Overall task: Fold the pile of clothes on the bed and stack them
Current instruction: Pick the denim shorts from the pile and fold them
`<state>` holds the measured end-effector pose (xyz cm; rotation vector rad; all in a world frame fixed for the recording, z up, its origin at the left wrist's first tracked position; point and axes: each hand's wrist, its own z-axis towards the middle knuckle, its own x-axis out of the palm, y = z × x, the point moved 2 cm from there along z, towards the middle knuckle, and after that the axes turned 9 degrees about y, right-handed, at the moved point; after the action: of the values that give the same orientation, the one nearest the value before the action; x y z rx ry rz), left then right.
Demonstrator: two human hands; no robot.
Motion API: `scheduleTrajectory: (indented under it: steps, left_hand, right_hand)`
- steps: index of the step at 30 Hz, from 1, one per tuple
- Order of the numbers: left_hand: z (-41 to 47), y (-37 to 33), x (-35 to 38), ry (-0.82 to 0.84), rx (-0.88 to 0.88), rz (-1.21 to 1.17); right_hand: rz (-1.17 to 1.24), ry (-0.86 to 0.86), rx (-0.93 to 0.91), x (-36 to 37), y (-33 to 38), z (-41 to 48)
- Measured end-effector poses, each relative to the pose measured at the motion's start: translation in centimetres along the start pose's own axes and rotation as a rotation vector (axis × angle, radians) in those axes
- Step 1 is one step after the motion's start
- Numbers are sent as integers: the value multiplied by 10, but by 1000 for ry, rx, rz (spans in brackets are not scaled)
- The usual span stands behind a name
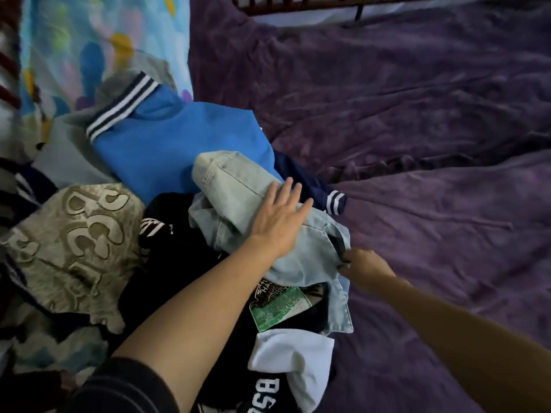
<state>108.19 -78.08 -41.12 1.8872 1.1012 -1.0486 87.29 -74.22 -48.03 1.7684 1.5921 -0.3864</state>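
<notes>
Purple plush blanket (417,144) covers the bed; atop the pile of clothes (167,138) beside it, the pale blue denim garment (238,186) lies under the flat, straight-fingered left hand (280,222), its blanket-side edge pinched by the right hand (362,263).

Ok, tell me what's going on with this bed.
A person is working at a heap of unfolded clothes on a purple bedspread. The left hand lies flat on a pale denim garment atop the heap, while the right hand pinches its edge. No folded stack shows yet.
</notes>
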Motion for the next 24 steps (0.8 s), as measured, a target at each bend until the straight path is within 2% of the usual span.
scheduleTrajectory:
  steps: [2,4,8,11,16,21,23,24]
  left_hand:
    - [2,7,4,126,-62,54]
    - [-4,14,3,173,-98,51]
    - [-35,18,-18,-46,-54,-194]
    - [-77,26,-47,-195,-89,-311]
    - [-166,64,-102,-491,-297,-384]
    - [-261,104,-136,-800,-516,-210]
    - [-291,110,-125,-832,-596,-190]
    - [-302,112,-113,-795,-645,-189]
  right_hand:
    - [166,-158,-48,-3,-4,-18]
    - [284,-306,-92,-17,-9,-41]
    - [464,-493,-138,-59,-9,-81]
    - [528,-593,-183,-87,5,-101]
    - [527,-647,-454,-134,66,-137]
    - [533,-687,-732,-158,142,-186]
    - [503,-646,-799,-155,166,-199]
    - [452,-586,-819,-147,175,-203]
